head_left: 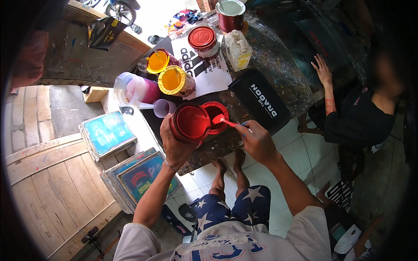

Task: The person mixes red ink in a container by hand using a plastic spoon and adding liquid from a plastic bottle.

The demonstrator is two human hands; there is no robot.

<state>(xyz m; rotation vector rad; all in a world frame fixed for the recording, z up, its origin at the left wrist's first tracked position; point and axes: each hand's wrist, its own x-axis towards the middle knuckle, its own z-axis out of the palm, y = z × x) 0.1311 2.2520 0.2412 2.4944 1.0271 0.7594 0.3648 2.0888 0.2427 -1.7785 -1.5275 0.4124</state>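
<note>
My left hand [176, 147] grips a metal paint can [191, 123] of red paint from its left side. The can is tilted right, its rim against a smaller red tub [223, 109] with red paint inside. In my right hand [257, 140] is a paint-coated spatula [229, 123], its red blade over the tub; whether the blade touches the can's rim I cannot tell. A small purple-tinted cup [162, 108] stands just beyond the can, beside a clear jug [138, 89] of pink liquid.
Two yellow paint cans [176, 82], a lidded red can [203, 41], a large can [230, 19] and a whitish block-shaped container [237, 50] crowd the table's far side. A black case [260, 102] lies right. Framed screens [141, 174] are stacked below left. Another person's hand [322, 71] rests at right.
</note>
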